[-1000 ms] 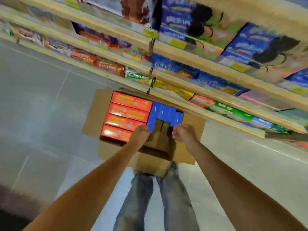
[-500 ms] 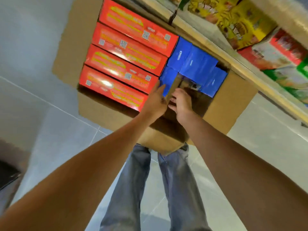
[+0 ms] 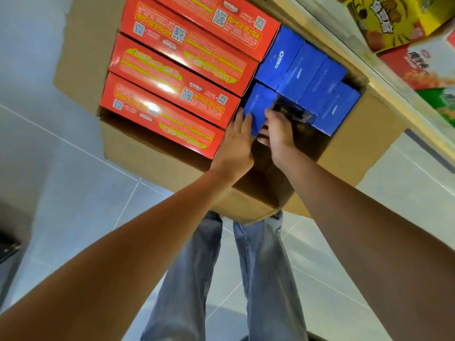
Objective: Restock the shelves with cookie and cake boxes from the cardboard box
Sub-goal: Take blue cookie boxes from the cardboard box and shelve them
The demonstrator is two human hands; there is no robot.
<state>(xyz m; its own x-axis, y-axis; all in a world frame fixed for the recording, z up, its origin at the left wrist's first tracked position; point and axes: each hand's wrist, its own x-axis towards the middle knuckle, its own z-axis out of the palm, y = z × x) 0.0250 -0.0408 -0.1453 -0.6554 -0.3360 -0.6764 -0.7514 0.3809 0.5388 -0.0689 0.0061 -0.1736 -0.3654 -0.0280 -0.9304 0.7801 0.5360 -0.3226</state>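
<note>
An open cardboard box point(image 3: 147, 156) stands on the floor at my feet. Several long red boxes point(image 3: 172, 112) fill its left side. Several blue cookie boxes point(image 3: 312, 80) stand on end in its right side, next to a dark gap at the near corner. The nearest blue cookie box point(image 3: 259, 102) sits between my hands. My left hand point(image 3: 237, 143) lies with straight fingers against that box's left face. My right hand point(image 3: 279, 134) curls its fingers over the same box's near right edge.
The lowest shelf edge point(image 3: 384, 77) runs diagonally just beyond the cardboard box, with a yellow snack bag point(image 3: 389, 18) and red and green packs point(image 3: 428, 62) above it. My legs in jeans point(image 3: 261, 267) stand on the grey tiled floor point(image 3: 61, 193). A dark object sits at the left edge.
The view has dropped from the shelves down close to the cardboard box. Both hands have moved deeper into its right side and closed in on the nearest blue cookie box.
</note>
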